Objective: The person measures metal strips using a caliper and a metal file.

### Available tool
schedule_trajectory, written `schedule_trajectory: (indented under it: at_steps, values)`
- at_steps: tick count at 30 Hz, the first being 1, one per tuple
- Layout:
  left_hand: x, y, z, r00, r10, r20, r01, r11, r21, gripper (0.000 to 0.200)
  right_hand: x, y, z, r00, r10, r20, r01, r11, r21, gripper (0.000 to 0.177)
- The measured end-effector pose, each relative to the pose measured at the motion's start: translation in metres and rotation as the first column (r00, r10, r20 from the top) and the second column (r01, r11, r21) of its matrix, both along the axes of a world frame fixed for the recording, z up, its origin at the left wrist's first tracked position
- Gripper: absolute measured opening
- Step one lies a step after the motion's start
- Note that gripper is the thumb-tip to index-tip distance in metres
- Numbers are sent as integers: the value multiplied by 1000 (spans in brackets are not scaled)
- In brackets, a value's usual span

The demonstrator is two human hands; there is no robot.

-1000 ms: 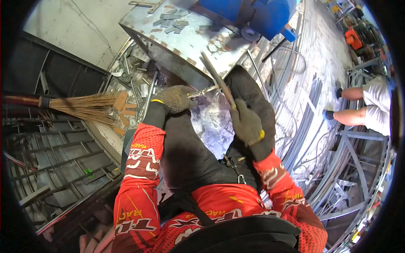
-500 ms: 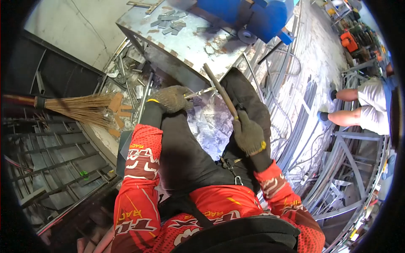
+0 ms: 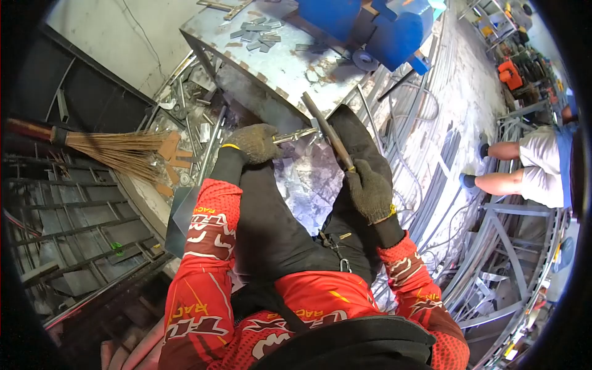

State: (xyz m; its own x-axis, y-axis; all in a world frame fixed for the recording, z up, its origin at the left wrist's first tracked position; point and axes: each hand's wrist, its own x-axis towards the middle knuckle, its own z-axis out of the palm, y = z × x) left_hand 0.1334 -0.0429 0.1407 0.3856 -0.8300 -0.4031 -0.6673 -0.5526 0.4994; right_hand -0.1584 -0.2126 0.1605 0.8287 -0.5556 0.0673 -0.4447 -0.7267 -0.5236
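My left hand, in a grey knit glove, is closed around the near end of a slim, shiny metal piece that points right, held above the gap between my knees. My right hand, gloved too, grips the lower end of a grey-brown rod that slants up and to the left. In this view the rod's upper part overlaps the far tip of the shiny piece. My fingers hide the gripped ends of both things.
A metal-topped bench with small flat metal pieces and a blue machine stands ahead. A straw broom lies left. Long metal bars cover the right floor. Another person's legs show far right.
Both hands keep their grips, and the rod still crosses the shiny piece's tip. The view has shifted slightly, moving the bench a little down and right.
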Motion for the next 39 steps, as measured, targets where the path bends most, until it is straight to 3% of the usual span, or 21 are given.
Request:
schedule_trajectory:
  at_steps: [4,6,9,13,17,20,22,25,27,30,32,35,37,39]
  values:
    - [-8,-2,11,1000,24,-8,-24,999,37,74,33,-2,-5,993,-27,-114,37,995,92,29]
    - [-11,-3,14,999,39,29,-41,996,76,55,66,-11,-16,994,29,-108,-23,998,55,31]
    - [-8,0,7,998,16,53,-16,1000,6,57,93,-25,-16,990,136,18,-137,990,27,33]
    - [-8,0,11,999,34,10,-34,999,9,57,58,-27,7,980,144,-136,-135,988,72,31]
    - [-13,-3,14,1000,12,-4,-12,998,56,56,21,-36,2,984,171,-48,-170,985,28,28]
    - [-13,-7,3,998,-1,61,-3,999,54,53,37,-34,14,985,149,-84,-149,989,2,28]
    - [-13,-8,0,997,-9,83,5,999,41,52,66,-27,18,972,119,-203,-113,993,40,29]
    - [-12,-7,12,998,-25,59,20,997,74,48,95,-28,0,981,169,-93,-169,986,8,30]
    - [-12,-7,16,996,17,-92,-9,996,84,49,88,-25,-6,988,145,-49,-145,989,9,31]
    - [1,-9,-8,994,-22,-111,28,998,51,50,51,-28,-4,996,85,-37,-82,994,73,31]
    - [-2,-9,5,993,-11,-118,17,999,48,52,10,-21,5,999,30,-21,-25,979,205,31]
    - [-4,-6,-4,996,-23,-90,25,1000,20,52,-28,-16,-12,998,12,-68,1,982,191,30]
    - [-3,-9,-7,998,-45,-42,44,999,-20,51,-17,-12,-6,997,1,-75,11,986,167,31]
    - [-3,-10,-6,998,-50,-28,51,997,62,64,12,-12,-6,997,0,-71,10,990,139,32]
